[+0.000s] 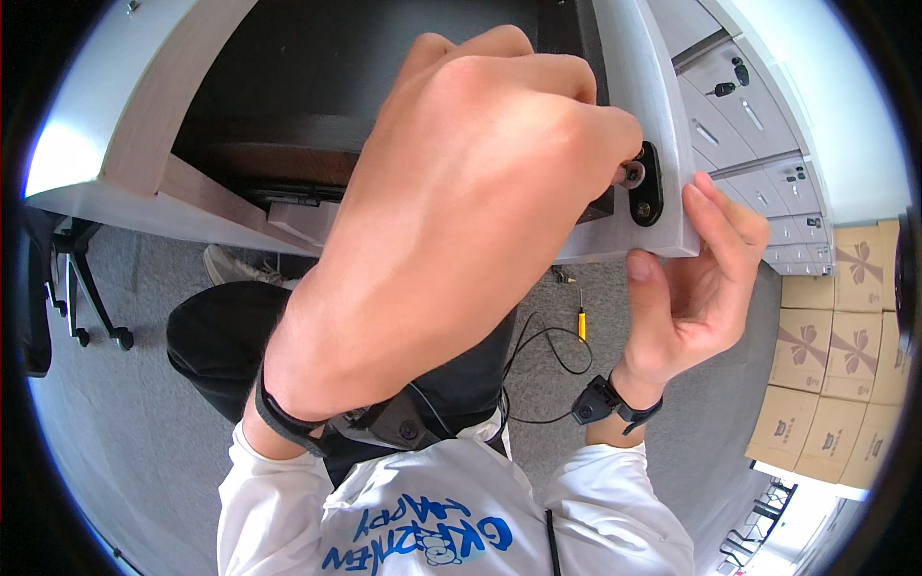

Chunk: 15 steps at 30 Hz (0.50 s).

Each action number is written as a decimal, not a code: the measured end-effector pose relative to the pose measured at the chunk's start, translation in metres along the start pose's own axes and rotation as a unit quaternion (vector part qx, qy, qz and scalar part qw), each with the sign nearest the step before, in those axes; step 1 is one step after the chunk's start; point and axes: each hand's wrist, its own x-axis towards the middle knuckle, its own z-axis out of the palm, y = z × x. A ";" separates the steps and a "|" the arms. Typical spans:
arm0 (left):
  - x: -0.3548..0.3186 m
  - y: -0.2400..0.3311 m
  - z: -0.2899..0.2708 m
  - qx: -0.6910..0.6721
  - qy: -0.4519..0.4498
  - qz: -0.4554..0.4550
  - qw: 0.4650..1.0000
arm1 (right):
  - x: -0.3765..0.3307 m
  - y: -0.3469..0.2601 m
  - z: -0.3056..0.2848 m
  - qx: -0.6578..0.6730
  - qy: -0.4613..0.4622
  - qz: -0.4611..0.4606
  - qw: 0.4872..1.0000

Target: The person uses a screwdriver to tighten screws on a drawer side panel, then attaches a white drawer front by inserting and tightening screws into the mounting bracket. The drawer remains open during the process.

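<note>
My left hand reaches across the open drawer, its fingers curled. The thumb and index finger close at a small round metal screw on a black oval plate. This plate lies on the inner side of the pale wood-grain drawer front. The back of the hand hides much of the grip. My right hand holds the near corner of the drawer front from outside, thumb under the edge and fingers against the outer face.
A yellow-handled screwdriver lies on the grey carpet near a black cable and small metal parts. Pale cabinets with keys in their locks stand to the right, beside stacked cardboard boxes. A chair base stands at left.
</note>
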 end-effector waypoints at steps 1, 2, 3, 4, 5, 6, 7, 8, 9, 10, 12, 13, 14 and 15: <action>-0.001 -0.001 0.001 0.018 -0.007 0.005 1.000 | 0.000 0.000 0.000 0.004 0.000 0.006 1.000; -0.001 -0.002 0.001 0.035 -0.014 0.010 0.999 | 0.000 0.001 0.001 0.005 0.002 -0.003 1.000; -0.002 -0.003 0.002 0.038 -0.016 0.010 0.999 | 0.000 0.001 0.001 0.003 0.002 -0.003 1.000; -0.002 -0.004 0.002 0.041 -0.020 0.012 0.999 | 0.000 0.001 0.002 0.003 0.003 -0.002 1.000; -0.002 -0.005 0.002 0.044 -0.025 0.015 0.999 | 0.000 0.001 0.002 0.004 0.005 -0.001 1.000; -0.001 -0.004 0.001 0.046 -0.030 0.020 0.998 | 0.000 0.001 0.003 0.007 0.008 0.001 1.000; 0.001 -0.003 0.000 0.046 -0.033 0.025 0.998 | 0.000 0.000 0.003 0.006 0.009 0.001 1.000; 0.003 -0.001 -0.001 0.047 -0.036 0.031 0.998 | 0.000 -0.001 0.002 0.006 0.009 0.002 1.000; 0.006 0.001 -0.002 0.046 -0.036 0.037 0.998 | 0.000 -0.002 0.002 0.002 0.007 0.000 1.000; 0.009 0.006 -0.003 0.058 -0.049 0.032 0.997 | 0.000 -0.004 0.001 -0.009 -0.007 0.007 1.000; 0.010 0.022 -0.006 0.097 -0.086 0.014 0.991 | 0.001 -0.007 -0.003 -0.023 -0.037 0.011 0.999; 0.013 0.025 -0.008 0.105 -0.100 0.014 0.989 | 0.002 -0.008 -0.004 -0.030 -0.050 0.013 0.998; 0.014 0.029 -0.009 0.113 -0.114 0.013 0.987 | 0.002 -0.009 -0.006 -0.037 -0.063 0.015 0.997; 0.017 0.026 -0.011 0.103 -0.118 0.025 0.987 | 0.003 -0.009 -0.008 -0.040 -0.067 0.012 0.997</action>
